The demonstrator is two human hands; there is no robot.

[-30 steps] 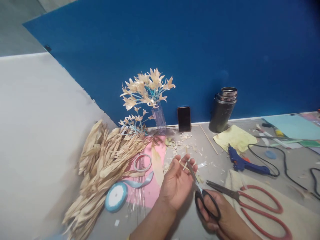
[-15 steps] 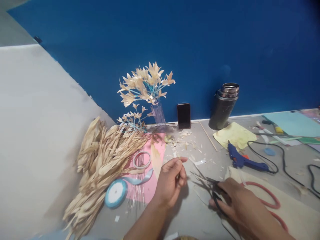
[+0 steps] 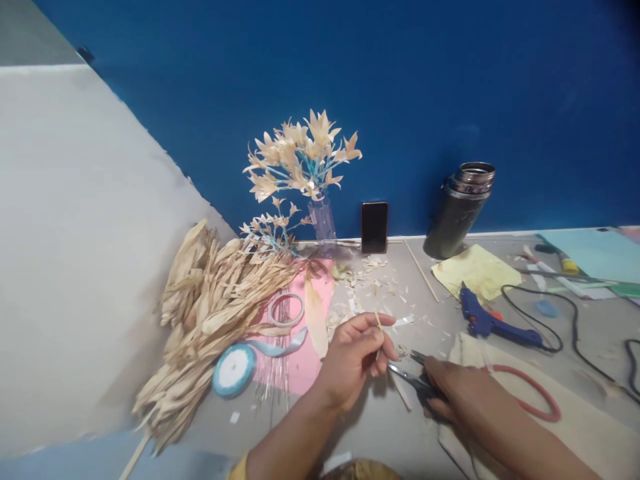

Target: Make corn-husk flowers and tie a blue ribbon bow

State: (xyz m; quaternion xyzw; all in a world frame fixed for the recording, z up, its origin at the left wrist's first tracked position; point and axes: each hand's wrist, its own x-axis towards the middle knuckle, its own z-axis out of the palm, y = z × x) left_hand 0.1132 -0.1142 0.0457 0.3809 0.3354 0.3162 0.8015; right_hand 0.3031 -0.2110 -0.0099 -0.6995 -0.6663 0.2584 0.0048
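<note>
Pinched between the thumb and fingers of my left hand (image 3: 356,357) is a thin pale yellow strip (image 3: 379,328), standing nearly upright. My right hand (image 3: 457,392) grips black-handled scissors (image 3: 406,376), with the blades spread apart. One blade tip is close to my left fingertips; I cannot tell if it touches them. Between the hands, a small curled pale piece (image 3: 401,350) shows near the blades. Below them lies a narrow pale strip (image 3: 400,392) on the grey table (image 3: 373,423).
Dried corn husks (image 3: 210,313) lie at left beside a blue ribbon spool (image 3: 234,371) and pink sheet (image 3: 299,373). Husk flowers (image 3: 305,153) stand in a clear vase (image 3: 323,223). Behind are a phone (image 3: 375,228) and flask (image 3: 457,213); a blue glue gun (image 3: 493,323) lies right.
The scissors have moved left, closer to my left hand, and their blades point differently. The yellow strip now shows more clearly in my left fingers. The whole view has shifted slightly.
</note>
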